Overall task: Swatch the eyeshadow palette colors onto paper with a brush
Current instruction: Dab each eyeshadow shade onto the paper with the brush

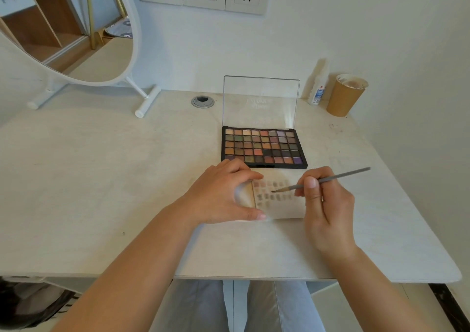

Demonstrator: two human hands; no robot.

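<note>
Now left hand (223, 194) grips the paper (282, 204); right hand (323, 199) pinches the brush (330, 179), seemingly touching it.

Soft, even daylight is seen; faint shadows are cast; edges are bent by wide-angle distortion; slight blur throughout.
</note>
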